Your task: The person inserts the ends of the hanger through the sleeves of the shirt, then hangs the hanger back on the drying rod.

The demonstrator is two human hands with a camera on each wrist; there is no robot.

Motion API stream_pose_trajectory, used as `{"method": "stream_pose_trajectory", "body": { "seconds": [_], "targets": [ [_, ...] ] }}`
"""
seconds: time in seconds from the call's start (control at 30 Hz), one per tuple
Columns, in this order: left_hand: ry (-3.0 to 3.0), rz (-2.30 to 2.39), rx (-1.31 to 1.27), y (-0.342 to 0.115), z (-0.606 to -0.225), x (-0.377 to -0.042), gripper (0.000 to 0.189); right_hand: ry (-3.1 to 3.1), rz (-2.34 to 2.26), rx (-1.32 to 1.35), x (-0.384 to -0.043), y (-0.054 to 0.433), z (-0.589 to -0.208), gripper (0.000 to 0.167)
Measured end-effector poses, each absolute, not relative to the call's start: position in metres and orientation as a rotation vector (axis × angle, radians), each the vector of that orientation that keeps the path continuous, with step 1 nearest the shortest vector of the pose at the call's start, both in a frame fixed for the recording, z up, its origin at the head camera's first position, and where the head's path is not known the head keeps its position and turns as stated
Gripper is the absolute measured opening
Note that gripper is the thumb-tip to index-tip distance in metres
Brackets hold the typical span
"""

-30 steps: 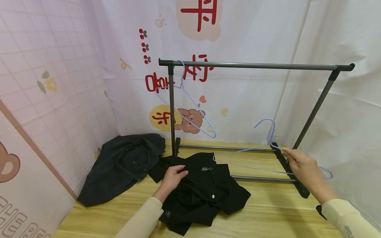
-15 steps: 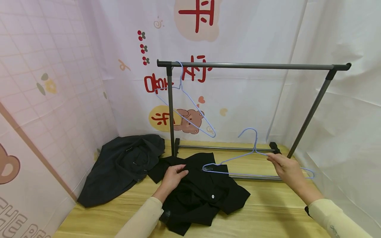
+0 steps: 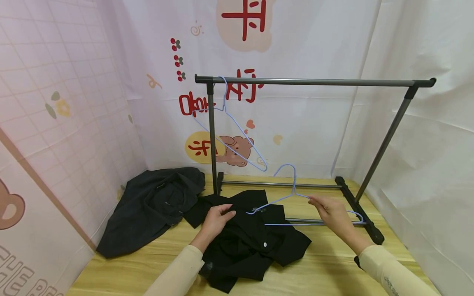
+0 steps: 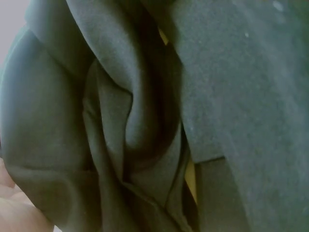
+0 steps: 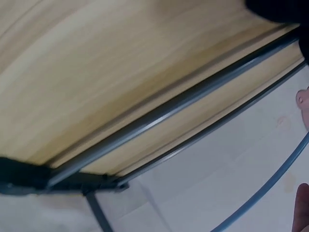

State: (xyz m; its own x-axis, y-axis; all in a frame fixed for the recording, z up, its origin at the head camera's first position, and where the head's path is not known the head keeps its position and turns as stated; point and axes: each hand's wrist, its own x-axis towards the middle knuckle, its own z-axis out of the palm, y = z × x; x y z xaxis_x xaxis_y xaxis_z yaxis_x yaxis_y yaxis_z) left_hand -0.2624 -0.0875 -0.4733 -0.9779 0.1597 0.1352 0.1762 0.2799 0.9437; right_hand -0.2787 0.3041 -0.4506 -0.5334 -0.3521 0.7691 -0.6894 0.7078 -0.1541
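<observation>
A black shirt (image 3: 272, 242) with a white button lies crumpled on the wooden table. My left hand (image 3: 215, 224) pinches its upper edge between thumb and fingers; in the left wrist view dark folds of the shirt (image 4: 58, 125) fill most of the picture. My right hand (image 3: 333, 216) pinches a light blue wire hanger (image 3: 279, 199) by its right shoulder, hook upward. The hanger's left end overlaps the shirt near the collar, and its outermost tip is hidden by the cloth. In the right wrist view only a fingertip and part of the blue hanger (image 5: 270, 181) show.
A dark metal clothes rack (image 3: 314, 82) stands behind the shirt, its right foot (image 3: 357, 209) beyond my right hand. Another blue hanger (image 3: 246, 135) hangs at the rack's left end. A dark garment (image 3: 148, 213) lies in a heap on the left.
My right hand has moved left with the hanger, bringing its left end from beside the rack into the shirt's collar area. My left hand has stayed on the shirt.
</observation>
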Motion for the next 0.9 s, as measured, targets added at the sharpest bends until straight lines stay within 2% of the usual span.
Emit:
{"method": "stream_pose_trajectory", "body": {
  "seconds": [0.27, 0.9],
  "targets": [
    [-2.483, -1.895, -0.352, -0.083, -0.471, -0.261, 0.038, -2.295, 0.777, 0.694, -0.277, 0.277, -0.461, 0.025],
    [-2.625, -1.688, -0.394, -0.074, -0.463, -0.263, 0.039, -2.345, 0.895, 0.637, -0.275, 0.245, -0.465, 0.021]
  ]
}}
